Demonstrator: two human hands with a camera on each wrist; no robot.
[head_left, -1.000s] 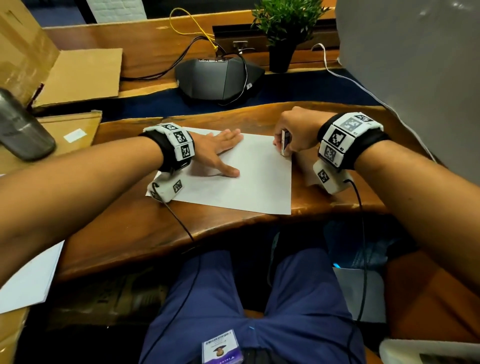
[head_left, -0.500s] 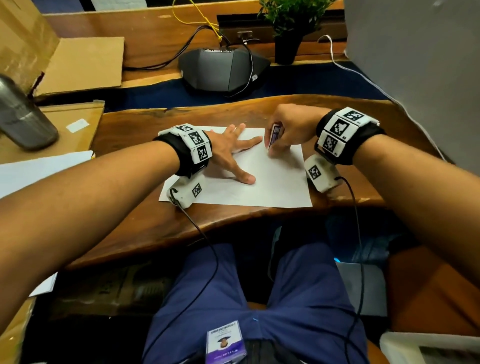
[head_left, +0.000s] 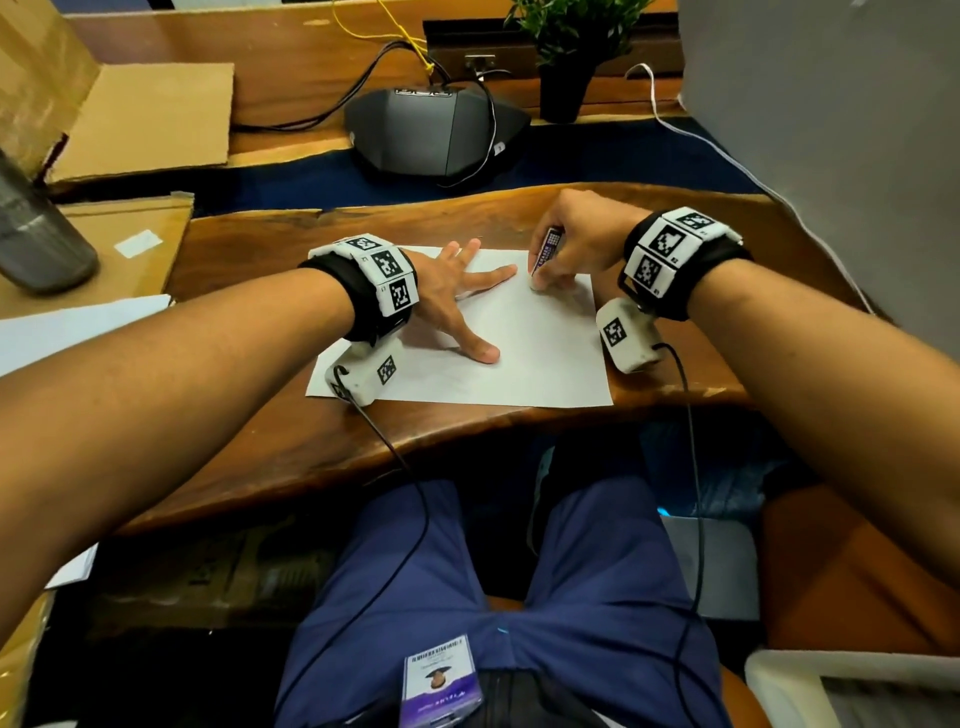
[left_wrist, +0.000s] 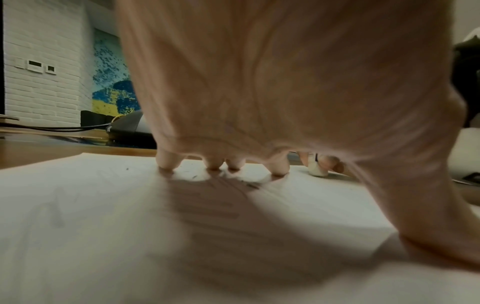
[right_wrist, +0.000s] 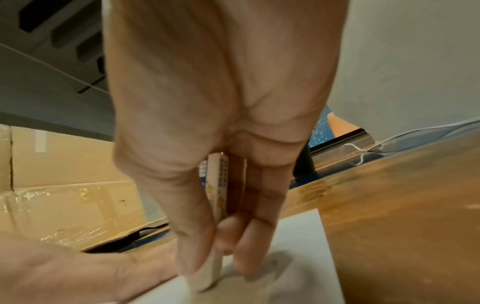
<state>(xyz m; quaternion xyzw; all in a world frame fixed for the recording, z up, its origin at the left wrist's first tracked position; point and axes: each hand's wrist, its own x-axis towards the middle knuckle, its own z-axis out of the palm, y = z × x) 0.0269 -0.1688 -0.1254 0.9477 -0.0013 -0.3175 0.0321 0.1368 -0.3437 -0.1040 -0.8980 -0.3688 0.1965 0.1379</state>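
While wooden table (head_left: 467, 441) runs on to the right of your right fingers, the sheet of paper (head_left: 524, 364) stretches unmarked on their near side. Your left hand (head_left: 444, 293) presses it flat, fingers spread. Your right hand (head_left: 582, 234) pinches the eraser (head_left: 545, 254) just beyond your left forefinger tip, near the sheet's far edge. It stands almost upright, white end down.

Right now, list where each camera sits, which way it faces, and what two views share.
Head: above, looking down and forward at the table; both forearms, left hand, right hand and lap show.
Left wrist: under the palm, looking along fingers pressed on the paper.
Right wrist: looking down fingers pinching the eraser.
Shared: both wrist views show eraser and paper.
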